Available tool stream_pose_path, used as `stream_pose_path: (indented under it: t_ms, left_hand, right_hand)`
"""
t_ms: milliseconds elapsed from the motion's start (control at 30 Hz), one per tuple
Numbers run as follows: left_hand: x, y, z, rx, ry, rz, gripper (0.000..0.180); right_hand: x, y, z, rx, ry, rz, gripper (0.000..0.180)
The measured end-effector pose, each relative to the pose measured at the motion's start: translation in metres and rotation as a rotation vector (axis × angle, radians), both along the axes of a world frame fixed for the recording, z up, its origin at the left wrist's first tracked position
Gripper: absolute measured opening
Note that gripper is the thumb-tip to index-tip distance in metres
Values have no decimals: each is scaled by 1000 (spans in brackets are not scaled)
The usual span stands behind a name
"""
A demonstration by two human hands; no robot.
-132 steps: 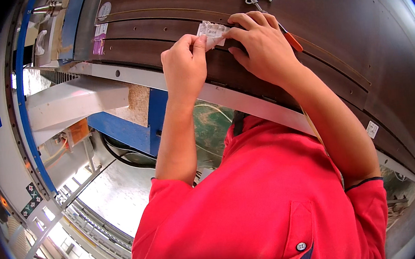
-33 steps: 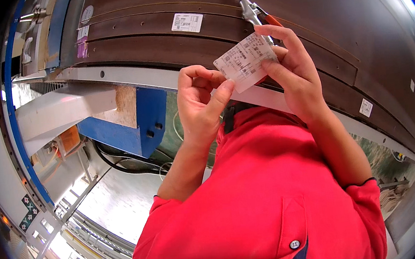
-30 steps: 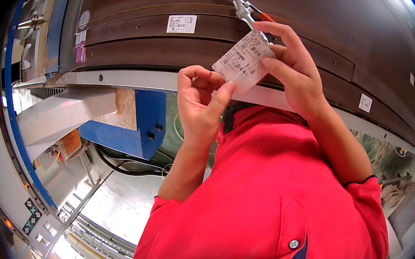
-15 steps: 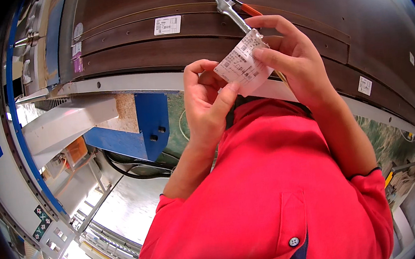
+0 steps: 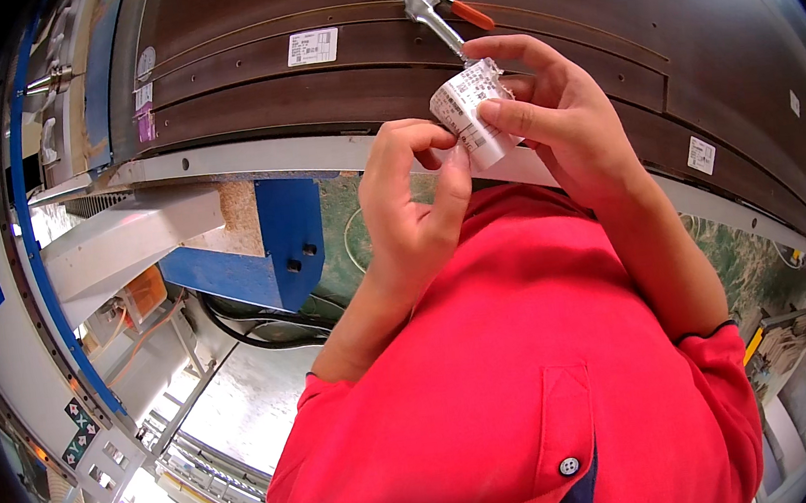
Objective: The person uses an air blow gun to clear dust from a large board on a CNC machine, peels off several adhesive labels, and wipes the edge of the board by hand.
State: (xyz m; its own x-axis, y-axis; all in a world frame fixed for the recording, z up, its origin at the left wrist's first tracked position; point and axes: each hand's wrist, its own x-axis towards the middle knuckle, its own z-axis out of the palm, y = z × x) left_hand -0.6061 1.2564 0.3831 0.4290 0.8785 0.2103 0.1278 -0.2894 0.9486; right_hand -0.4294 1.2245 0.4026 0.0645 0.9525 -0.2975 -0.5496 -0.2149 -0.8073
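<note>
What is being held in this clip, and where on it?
A curled white paper label, printed side out. The right hand grips its upper part between thumb and fingers; the left hand pinches its lower edge.

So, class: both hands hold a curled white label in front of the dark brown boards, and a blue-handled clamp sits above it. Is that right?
Not quite: the head view shows the clamp has an orange handle. Both the left hand and right hand do hold the curled white label before the dark brown boards.

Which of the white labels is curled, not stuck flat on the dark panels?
The label held between both hands. It is curled, off the panels; the label at upper left and the small one at right lie flat.
</note>
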Motion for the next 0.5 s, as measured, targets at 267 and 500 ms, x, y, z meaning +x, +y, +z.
stream_pose_path:
  t_ms: [267,500]
  left_hand:
    - [2,0,6,200,161,29,21]
    - [7,2,9,305,237,57,17]
  right_hand:
    - [-5,-9,6,20,-154,-46,46]
    - [-16,-13,13,7,-204,-169,36]
